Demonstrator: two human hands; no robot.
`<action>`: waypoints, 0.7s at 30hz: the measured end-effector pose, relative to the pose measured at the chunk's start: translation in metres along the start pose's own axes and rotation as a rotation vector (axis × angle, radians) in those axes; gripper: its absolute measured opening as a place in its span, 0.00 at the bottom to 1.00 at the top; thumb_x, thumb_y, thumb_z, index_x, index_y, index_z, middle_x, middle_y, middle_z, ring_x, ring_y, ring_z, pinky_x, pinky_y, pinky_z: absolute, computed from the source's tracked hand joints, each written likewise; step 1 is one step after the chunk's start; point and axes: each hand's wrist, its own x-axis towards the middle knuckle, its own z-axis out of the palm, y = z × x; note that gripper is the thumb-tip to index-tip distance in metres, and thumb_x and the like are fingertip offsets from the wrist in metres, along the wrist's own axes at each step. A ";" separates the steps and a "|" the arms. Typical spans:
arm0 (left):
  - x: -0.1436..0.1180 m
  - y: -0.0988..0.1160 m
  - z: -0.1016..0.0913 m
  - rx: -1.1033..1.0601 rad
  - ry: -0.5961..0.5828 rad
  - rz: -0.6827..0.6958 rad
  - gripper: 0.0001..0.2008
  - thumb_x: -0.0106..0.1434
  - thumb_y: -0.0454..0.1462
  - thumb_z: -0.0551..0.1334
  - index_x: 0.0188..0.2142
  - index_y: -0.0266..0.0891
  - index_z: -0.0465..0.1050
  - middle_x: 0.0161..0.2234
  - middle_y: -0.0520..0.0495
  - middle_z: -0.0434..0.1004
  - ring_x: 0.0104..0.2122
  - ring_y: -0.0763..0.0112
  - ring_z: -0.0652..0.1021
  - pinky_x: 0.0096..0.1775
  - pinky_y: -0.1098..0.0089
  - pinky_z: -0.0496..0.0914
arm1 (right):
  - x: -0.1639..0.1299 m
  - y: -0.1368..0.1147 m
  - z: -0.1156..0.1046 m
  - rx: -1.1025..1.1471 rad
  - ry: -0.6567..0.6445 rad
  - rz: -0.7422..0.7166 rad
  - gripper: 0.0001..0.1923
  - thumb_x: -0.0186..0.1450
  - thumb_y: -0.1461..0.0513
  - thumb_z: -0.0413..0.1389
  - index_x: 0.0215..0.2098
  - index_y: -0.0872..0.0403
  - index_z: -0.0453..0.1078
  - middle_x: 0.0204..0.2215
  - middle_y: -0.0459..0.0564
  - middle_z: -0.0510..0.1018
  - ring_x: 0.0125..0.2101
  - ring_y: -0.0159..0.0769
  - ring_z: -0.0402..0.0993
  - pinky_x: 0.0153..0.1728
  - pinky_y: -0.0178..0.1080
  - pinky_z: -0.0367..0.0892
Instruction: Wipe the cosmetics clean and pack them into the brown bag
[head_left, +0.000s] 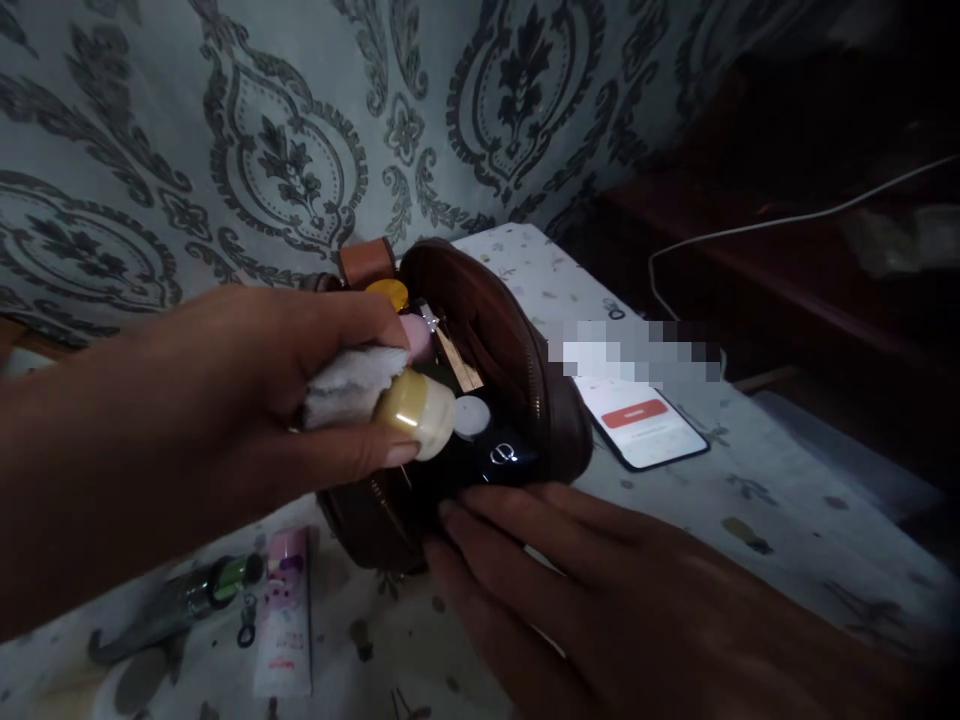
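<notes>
A brown zip bag (570,430) stands unzipped on the table. My left hand (300,390) is closed over its opening, pinching a small container (431,415) with a gold band and a pale end. A crumpled white cloth or wipe (356,385) is in the same grip. My right hand (570,580) lies with fingers stretched out at the bag's near right edge, fingertips by a shiny black case (502,455) with a logo; its thumb is hidden. Inside the bag are also a round white cap (472,416), a gold stick-like piece (459,360), a pink item (417,335) and a yellow lid (388,293).
A phone (637,425) with a lit screen lies right of the bag on the patterned tablecloth (750,560). A pink-and-white tube (285,620) and a green-and-dark bottle (202,590) lie at the front left. A white cable (787,215) crosses the right; a patterned curtain (300,150) hangs behind.
</notes>
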 end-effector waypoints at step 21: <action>-0.013 -0.016 0.004 -0.218 0.214 0.149 0.14 0.60 0.49 0.65 0.37 0.43 0.69 0.29 0.54 0.73 0.27 0.70 0.71 0.30 0.70 0.65 | 0.116 0.017 -0.021 -0.311 -0.728 -0.520 0.15 0.69 0.70 0.46 0.33 0.58 0.74 0.36 0.55 0.80 0.44 0.45 0.74 0.50 0.47 0.61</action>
